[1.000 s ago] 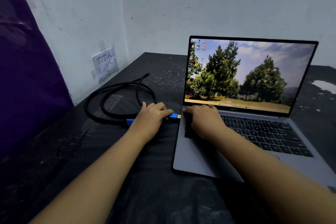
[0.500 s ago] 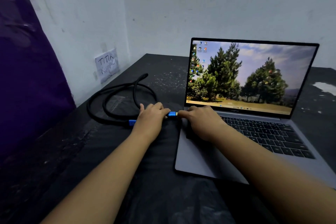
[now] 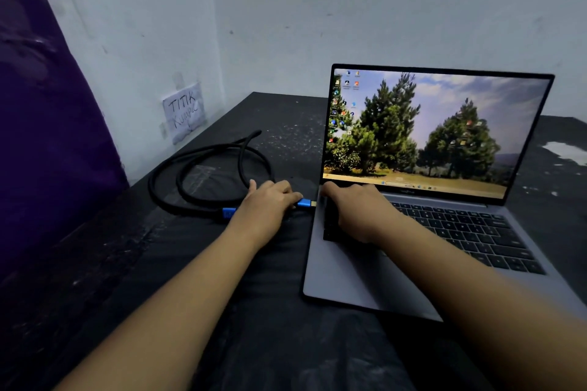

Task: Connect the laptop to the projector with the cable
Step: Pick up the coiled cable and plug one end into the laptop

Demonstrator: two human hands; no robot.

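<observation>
Insertion step: left hand (image 3: 270,203) pinches the cable plug (image 3: 306,203) at the laptop (image 3: 349,289) side port while right hand (image 3: 355,209), fingers curled, braces the deck; next, align and press home.

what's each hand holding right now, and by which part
The left hand grips the cable's blue plug by its body. The right hand holds nothing, pressing the laptop.

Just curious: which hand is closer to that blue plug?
Left. The left hand grips the blue plug; the right hand rests on the laptop, just across from the plug's tip.
</observation>
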